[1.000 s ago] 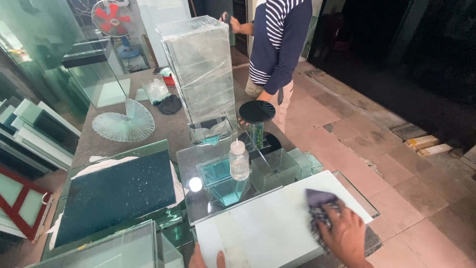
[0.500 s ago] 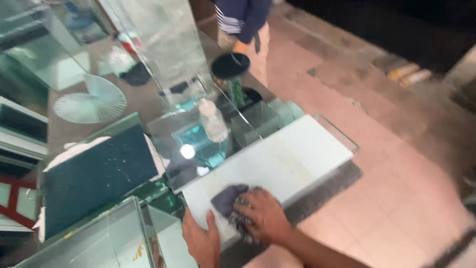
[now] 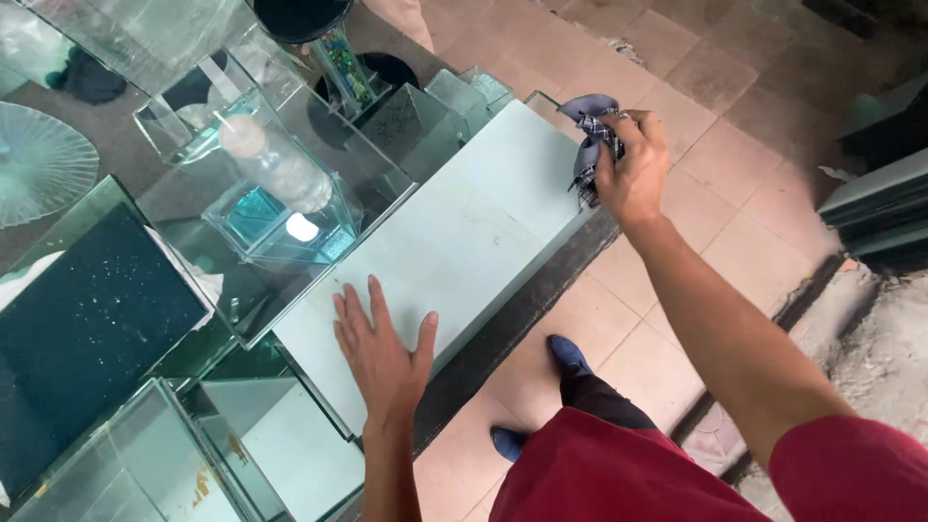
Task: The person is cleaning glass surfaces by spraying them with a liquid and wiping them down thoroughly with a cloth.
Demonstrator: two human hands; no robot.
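A long pale glass pane (image 3: pixel 464 232) lies flat across the worktable, its near edge over the tiled floor. My left hand (image 3: pixel 382 353) rests flat on the pane's near end, fingers spread, holding nothing. My right hand (image 3: pixel 633 169) grips a crumpled grey checked cloth (image 3: pixel 590 135) and presses it on the pane's far right corner. A clear plastic bottle (image 3: pixel 275 164) with a white cap stands inside a small glass tank (image 3: pixel 280 222) just beyond the pane.
Glass tanks (image 3: pixel 116 464) and a dark speckled panel (image 3: pixel 87 319) crowd the left. A ribbed round glass plate (image 3: pixel 39 164) lies far left. Dark glass sheets (image 3: pixel 880 213) are stacked at right. My blue shoes (image 3: pixel 565 353) stand on the tiled floor.
My right hand has swept the cloth from the pane's near end to its far right corner. My left hand has settled flat on the pane. The camera has tilted further down.
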